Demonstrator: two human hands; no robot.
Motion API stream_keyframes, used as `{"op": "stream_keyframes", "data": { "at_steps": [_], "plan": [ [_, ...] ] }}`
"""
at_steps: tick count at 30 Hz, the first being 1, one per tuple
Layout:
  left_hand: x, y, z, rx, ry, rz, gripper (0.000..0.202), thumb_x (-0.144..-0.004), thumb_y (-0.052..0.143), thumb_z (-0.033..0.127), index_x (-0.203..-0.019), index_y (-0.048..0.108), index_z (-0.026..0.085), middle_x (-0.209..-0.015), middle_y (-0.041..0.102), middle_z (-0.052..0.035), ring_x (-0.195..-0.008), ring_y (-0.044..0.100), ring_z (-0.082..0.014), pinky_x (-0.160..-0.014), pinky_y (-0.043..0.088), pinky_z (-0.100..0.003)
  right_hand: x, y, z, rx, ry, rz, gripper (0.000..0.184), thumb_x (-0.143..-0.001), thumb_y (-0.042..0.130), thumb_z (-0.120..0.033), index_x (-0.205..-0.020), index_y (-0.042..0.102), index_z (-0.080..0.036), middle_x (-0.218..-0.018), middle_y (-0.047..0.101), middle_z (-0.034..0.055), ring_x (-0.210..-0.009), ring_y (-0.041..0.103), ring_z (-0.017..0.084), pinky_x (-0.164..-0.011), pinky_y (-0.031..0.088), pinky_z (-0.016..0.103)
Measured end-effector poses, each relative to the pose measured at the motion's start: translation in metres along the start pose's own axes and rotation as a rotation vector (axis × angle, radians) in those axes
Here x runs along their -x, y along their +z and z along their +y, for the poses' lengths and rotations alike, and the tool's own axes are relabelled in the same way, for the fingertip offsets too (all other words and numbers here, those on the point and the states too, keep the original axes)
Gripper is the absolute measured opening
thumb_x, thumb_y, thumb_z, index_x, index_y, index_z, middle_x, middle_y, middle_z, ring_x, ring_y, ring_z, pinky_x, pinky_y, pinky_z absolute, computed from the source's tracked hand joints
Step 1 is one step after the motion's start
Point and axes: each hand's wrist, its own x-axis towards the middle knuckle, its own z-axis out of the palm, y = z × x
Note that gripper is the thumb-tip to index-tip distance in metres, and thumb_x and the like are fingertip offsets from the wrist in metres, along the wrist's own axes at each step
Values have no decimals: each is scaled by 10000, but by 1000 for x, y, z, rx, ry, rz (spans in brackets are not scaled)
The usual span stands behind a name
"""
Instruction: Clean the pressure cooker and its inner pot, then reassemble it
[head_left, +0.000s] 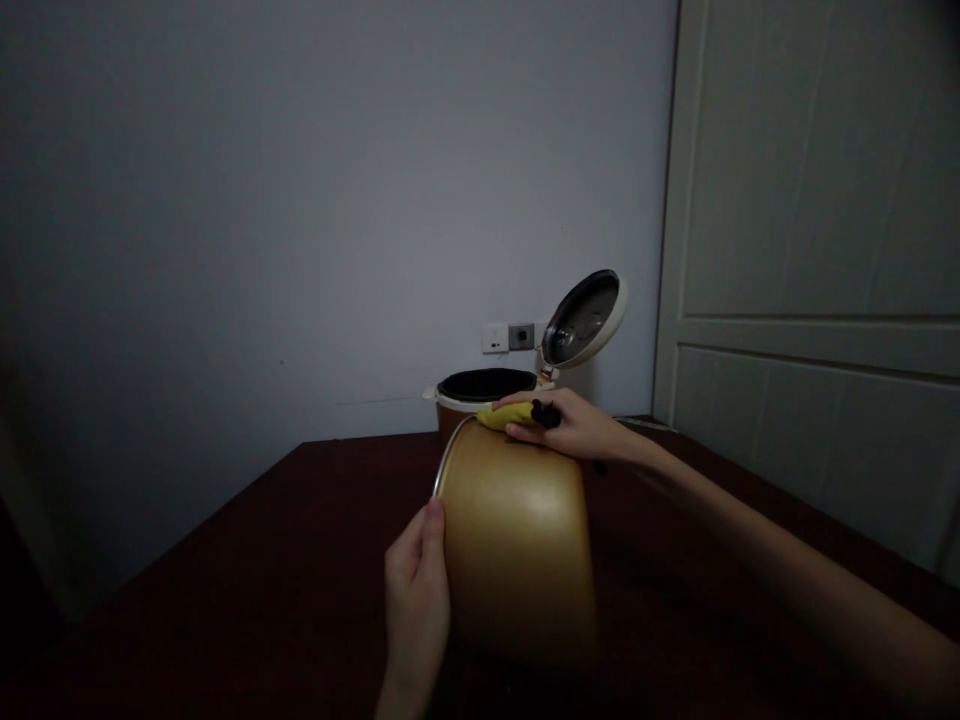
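Observation:
A gold-coloured inner pot (517, 540) with a silver rim is tipped on its side, its mouth turned to the left and away from me. My left hand (418, 590) grips the rim at the lower left, thumb on the outside. In my right hand (570, 425) is a yellow cloth (510, 415), pressed against the top of the pot's outer wall near the rim. A small black piece shows at the cloth's end; I cannot make out what it is. Behind the pot stands a rice cooker (454, 412) with its lid (589, 320) raised.
The dark red table (300, 580) reaches back to a pale wall (300, 200). Wall sockets (507, 338) sit behind the cooker. To the right is a panelled door (810, 200). The light is dim.

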Motion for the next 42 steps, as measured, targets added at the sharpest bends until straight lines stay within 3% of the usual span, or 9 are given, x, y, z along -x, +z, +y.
{"op": "stream_keyframes", "data": {
  "at_steps": [5,9,13,16,21,28,33,37,42],
  "plan": [
    [4,-4,7,-11,9,-4,500,-755,562,608,-782,687,124,-668,647,-44,-589,553,-151,-533,445,-228,11,-7,-24,49,-68,12,357,-822,597,-376,-1142,636,-223,-1137,674,45,-1033,623,206,-937,452,389],
    [3,0,4,44,-19,-53,484,-770,560,591,-800,686,124,-678,652,-48,-635,573,-163,-543,449,-226,19,-10,-52,100,-158,-112,417,-791,568,-205,-1207,599,-220,-1243,618,52,-1144,567,213,-990,422,399],
    [5,7,-4,126,-18,-98,430,-788,580,531,-853,682,119,-729,666,-58,-677,588,-167,-584,465,-233,38,9,-84,333,-347,-304,639,-672,554,-91,-1305,514,-172,-1377,498,91,-1297,415,250,-1082,329,417],
    [8,10,-10,203,8,-129,379,-809,578,488,-898,667,131,-787,671,-57,-693,593,-160,-610,471,-235,53,23,-97,480,-434,-363,660,-695,551,-110,-1345,445,-74,-1422,421,168,-1342,329,302,-1103,295,453],
    [12,10,-15,199,38,-109,398,-799,579,514,-851,666,129,-728,640,-39,-656,561,-143,-582,456,-216,49,11,-81,431,-472,-361,662,-638,511,-50,-1299,493,-76,-1406,449,150,-1360,307,260,-1102,311,408],
    [15,3,-20,101,51,-14,473,-735,596,602,-642,633,139,-569,551,-6,-523,471,-116,-463,408,-198,19,-18,-27,183,-277,-90,664,-586,407,6,-1204,580,-165,-1288,579,109,-1192,538,201,-1017,405,425],
    [11,1,-26,123,-10,16,489,-717,614,600,-765,692,120,-672,643,-52,-649,583,-176,-568,489,-237,33,2,-54,354,-317,-203,641,-587,514,-47,-1222,574,-103,-1402,451,161,-1312,397,252,-1084,332,424],
    [10,5,-30,171,15,-34,450,-736,623,553,-832,702,120,-734,663,-59,-688,604,-180,-618,506,-247,54,25,-85,485,-455,-319,622,-719,614,-240,-1297,496,-44,-1432,397,190,-1356,299,319,-1119,277,448],
    [16,6,-31,132,63,-21,446,-735,613,572,-671,655,133,-606,581,-16,-552,520,-124,-492,443,-197,54,22,-74,457,-447,-170,390,-872,520,-264,-1213,585,-85,-1352,510,159,-1292,426,256,-1077,363,395]
  ]
}}
